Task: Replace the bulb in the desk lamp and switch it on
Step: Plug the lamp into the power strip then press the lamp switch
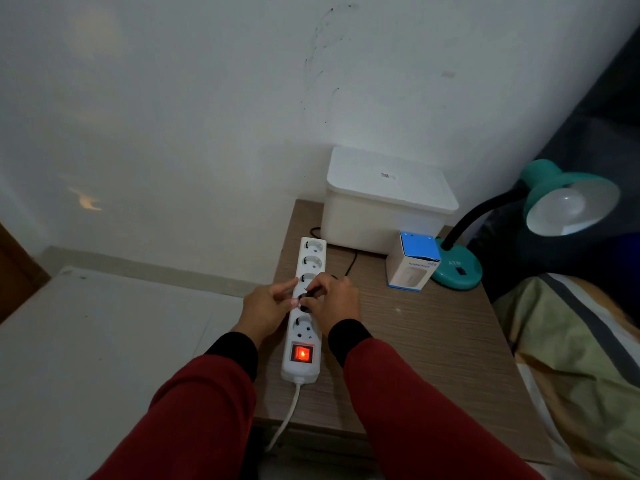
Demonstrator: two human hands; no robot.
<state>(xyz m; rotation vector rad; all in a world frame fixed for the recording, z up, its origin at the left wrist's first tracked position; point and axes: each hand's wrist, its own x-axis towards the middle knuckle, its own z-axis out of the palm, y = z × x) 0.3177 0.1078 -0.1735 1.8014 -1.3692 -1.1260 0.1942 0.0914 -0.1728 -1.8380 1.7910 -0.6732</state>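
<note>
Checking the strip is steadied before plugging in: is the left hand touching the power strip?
Touching. The head view shows the left hand gripping the white power strip's left edge, fingers lying across it beside the black plug.

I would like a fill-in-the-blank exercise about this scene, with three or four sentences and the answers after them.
1. The switch on the power strip glows ____.
2. The right hand holds a black ____ at the strip, while the left hand steadies the strip.
3. The desk lamp has a ____ shade, and its bulb is not lit.
4. The small bulb box stands between the lamp's base and the white ____.

Missing words: red; plug; teal; container
</note>
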